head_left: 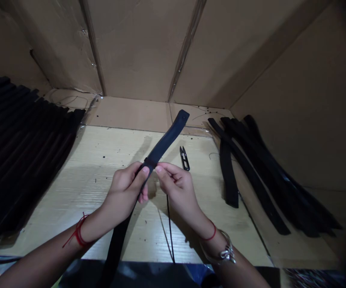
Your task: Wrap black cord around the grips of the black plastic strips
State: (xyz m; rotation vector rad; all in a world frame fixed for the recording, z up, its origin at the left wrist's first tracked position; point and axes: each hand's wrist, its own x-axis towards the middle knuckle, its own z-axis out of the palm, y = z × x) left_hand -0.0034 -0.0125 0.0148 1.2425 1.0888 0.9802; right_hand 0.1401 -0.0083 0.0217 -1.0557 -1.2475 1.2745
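A long black strap (167,140) runs slantwise through the middle, its far end raised over the table and its near end hanging past the front edge. My left hand (127,186) is closed on it, thumb on top. A narrow dark band crosses the strap just beyond that thumb. At the strap's right edge, my right hand (177,186) is pinched, thumb against forefinger. From beneath the right hand a thin black cord (169,224) hangs toward the table's front; its upper end is hidden by the fingers. Small black thread snips (185,159) lie just beyond the right hand.
Many similar black straps (25,140) lie in overlapping rows on the left. Several more straps (260,172) are loosely piled on the right. Cardboard walls (137,52) enclose the back and right of the pale wooden table (101,180). Dark specks and thread bits are scattered about.
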